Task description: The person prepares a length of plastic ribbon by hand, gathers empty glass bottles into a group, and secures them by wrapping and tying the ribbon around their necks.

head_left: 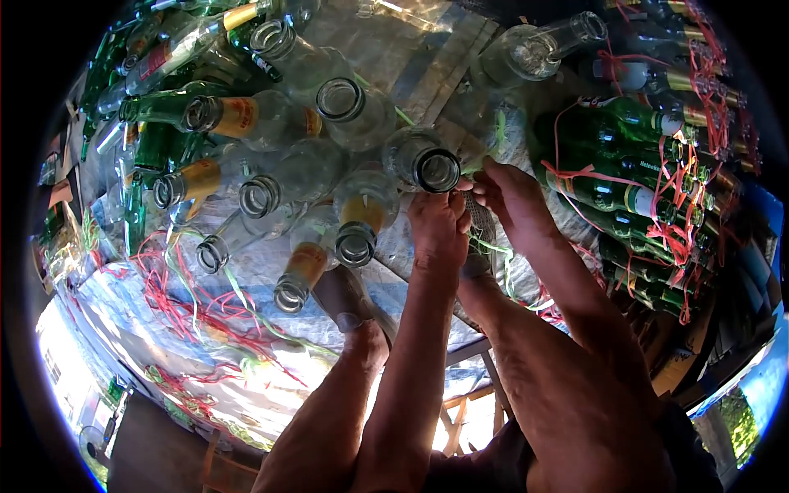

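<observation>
A cluster of upright clear glass bottles (308, 168), several with orange labels, stands in front of me. Its rightmost member is a clear bottle (413, 156) whose dark-rimmed mouth points toward me. My left hand (438, 226) is closed just below that mouth, fingers curled; what they hold is hidden. Close to its right, my right hand (511, 193) pinches a light green plastic string (500, 131) with thumb and fingers. Part of this string runs behind the bottles, and loose green strands (507, 275) hang below my hands.
Green bottles (608, 135) tied with red string lie stacked on the right. More green and clear bottles (168, 57) lie at the left. A clear bottle (514, 57) lies tilted at the back. Tangled red string (177, 296) covers the sheet near my feet.
</observation>
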`<state>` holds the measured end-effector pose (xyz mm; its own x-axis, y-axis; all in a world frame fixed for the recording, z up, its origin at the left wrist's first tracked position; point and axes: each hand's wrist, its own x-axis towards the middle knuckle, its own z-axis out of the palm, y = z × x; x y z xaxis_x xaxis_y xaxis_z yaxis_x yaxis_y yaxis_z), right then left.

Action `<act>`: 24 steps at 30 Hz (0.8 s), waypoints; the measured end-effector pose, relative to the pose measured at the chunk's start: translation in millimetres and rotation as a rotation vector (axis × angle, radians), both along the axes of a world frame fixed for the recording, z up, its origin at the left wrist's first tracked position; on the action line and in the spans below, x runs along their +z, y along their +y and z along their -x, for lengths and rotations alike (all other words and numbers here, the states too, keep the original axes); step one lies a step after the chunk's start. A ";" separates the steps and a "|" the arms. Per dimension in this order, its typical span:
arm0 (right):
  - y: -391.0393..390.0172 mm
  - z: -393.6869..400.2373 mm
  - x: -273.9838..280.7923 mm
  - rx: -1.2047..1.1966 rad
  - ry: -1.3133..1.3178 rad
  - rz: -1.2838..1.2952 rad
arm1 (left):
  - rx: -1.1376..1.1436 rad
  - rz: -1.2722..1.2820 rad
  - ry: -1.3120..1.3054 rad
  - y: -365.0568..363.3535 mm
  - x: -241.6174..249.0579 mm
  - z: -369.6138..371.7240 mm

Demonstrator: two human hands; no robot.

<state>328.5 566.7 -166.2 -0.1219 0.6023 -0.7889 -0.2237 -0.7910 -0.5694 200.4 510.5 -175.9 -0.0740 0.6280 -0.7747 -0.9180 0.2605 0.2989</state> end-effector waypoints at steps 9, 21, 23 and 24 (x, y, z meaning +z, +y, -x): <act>20.7 33.7 0.7 -0.028 0.270 -0.150 | -0.036 -0.012 0.024 0.9 0.0 -0.1; 63.3 67.3 -25.2 -0.191 0.367 0.023 | 0.001 0.082 0.060 -4.1 15.2 11.1; 70.0 73.2 -21.1 -0.087 0.267 0.006 | -0.037 0.100 0.093 -6.7 11.8 14.1; 73.5 75.8 -20.2 -0.036 0.218 -0.002 | -0.043 0.105 0.092 -6.3 10.5 17.4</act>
<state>252.7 640.2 -186.4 -0.2673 0.6113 -0.7449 -0.3699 -0.7789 -0.5064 183.0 504.3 -165.4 -0.1220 0.5477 -0.8277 -0.8753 0.3337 0.3498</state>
